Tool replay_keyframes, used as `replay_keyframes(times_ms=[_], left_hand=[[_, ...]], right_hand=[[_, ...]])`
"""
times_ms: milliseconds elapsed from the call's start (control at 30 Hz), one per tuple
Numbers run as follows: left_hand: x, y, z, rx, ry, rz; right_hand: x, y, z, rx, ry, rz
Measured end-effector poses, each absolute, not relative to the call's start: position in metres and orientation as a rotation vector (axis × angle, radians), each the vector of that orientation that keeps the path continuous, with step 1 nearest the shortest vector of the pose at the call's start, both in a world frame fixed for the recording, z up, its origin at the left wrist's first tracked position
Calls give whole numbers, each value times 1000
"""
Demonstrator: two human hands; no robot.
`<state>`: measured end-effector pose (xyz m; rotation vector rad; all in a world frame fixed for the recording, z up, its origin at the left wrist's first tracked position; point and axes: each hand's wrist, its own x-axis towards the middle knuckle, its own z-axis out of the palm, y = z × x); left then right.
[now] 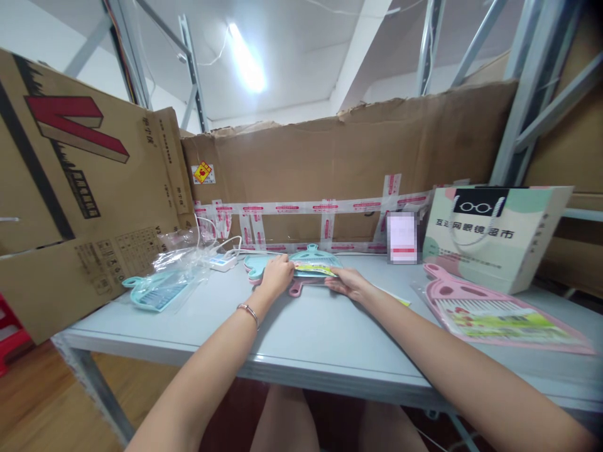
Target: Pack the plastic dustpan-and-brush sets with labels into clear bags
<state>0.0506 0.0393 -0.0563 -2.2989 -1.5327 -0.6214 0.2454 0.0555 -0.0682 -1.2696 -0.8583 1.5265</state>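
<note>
Nearest to us were our own bare forearms [219, 361], a slim metal bracelet [249, 315] on the left wrist, both reaching over a pale grey table with a metal edge [330, 342]. Before us, around the middle of its far half, we had a flat turquoise plastic dustpan set [311, 252] with a yellow-green printed card [315, 269] across its front. Our left hand [277, 276] was curled in at its left edge; our right hand [349, 285] had its thumb above and its fingers beneath the right edge. Both grips looked closed on it, though how firmly we couldn't tell. A rounded pink plastic handle [295, 289] poked out beneath it, and just beside our left hand lay a low stack of turquoise and pink plastic pieces [255, 268].

As for progress, we judged the pink plastic dustpan set [438, 285] at the right, carded and under clear film, to be done or nearly so. Ours had its card in place, but we couldn't make out any closed wrapping, so that part was probably left. The stack showed no card that we could see. At the left, a turquoise plastic dustpan [159, 294] lay by crumpled clear plastic bags [181, 248].
</note>
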Motion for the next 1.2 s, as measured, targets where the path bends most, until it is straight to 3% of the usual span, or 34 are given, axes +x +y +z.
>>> replay_keyframes(times_ms=[200,400,600,933,1200], left_hand=[[34,27,-42,-2589,-1386,-805],[39,28,-45,-2539,-1296,-555],[42,29,-47,-2495,-1233,-622],[40,38,-53,-2462,-1139,-1283],[34,40,-55,-2595,-1393,-1605]], right_hand=[[252,55,-62,-1242,-840,1507],[254,53,-60,-1223,-868,1551],[255,54,-59,-1166,-890,1556],[264,58,-59,-1126,-1013,1453],[290,49,-49,-932,-1656,1665]])
